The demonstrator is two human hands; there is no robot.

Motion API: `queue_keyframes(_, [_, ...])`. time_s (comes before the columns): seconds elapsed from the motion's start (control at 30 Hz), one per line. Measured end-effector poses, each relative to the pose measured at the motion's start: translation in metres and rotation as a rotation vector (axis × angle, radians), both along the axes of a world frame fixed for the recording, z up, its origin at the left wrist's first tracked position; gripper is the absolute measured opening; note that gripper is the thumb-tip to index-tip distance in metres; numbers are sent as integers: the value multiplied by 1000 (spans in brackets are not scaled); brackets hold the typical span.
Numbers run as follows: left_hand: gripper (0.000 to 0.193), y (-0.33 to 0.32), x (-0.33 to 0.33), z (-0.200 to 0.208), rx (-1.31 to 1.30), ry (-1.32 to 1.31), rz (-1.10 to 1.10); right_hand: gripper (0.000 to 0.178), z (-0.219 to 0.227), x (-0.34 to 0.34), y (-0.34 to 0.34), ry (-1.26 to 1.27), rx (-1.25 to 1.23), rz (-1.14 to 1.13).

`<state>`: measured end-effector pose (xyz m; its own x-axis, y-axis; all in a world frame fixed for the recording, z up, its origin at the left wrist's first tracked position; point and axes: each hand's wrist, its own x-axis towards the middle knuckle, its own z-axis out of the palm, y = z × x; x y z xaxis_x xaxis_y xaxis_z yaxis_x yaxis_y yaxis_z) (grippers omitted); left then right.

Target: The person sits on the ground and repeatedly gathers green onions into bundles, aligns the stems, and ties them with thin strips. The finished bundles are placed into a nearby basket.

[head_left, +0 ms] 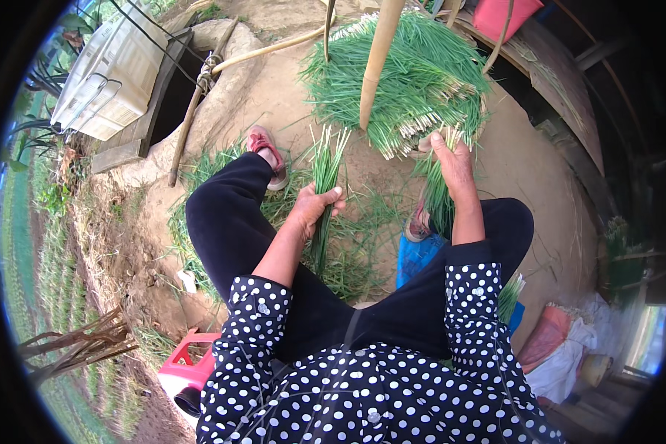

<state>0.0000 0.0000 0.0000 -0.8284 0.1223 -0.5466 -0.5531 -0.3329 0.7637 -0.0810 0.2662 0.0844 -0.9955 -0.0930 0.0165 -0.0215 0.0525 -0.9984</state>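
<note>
My left hand [314,209] is closed around an upright bunch of chives [327,159], thin green stalks with pale cut ends pointing away from me. The leafy ends hang down between my knees. My right hand [453,164] is closed on a second bunch of chives [440,200], its pale ends by my fingers and its leaves drooping over my right shoe. Just beyond that hand lies a large heap of chives [399,74], many of its pale ends toward me. The two bunches are apart from each other.
A bamboo pole [379,66] slants across the heap. Loose green trimmings [355,259] litter the dirt floor between my feet. A blue plastic sheet [416,257] lies by my right shoe. White crates [111,74] stand far left, a pink stool [192,359] near left, and sacks [559,355] near right.
</note>
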Motion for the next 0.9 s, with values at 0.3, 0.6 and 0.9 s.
queue_keyframes(0.3, [19,20,8,11,48,52,-157,17,-38,8,-71,-290,26,137])
queue_keyframes(0.6, [20,18,7,12,262,-38,-28,13,-34,15,-61,-295,-28,65])
queue_keyframes(0.9, [16,12,5,9,234,-20,-6,23,-35,14,-51,-281,55,64])
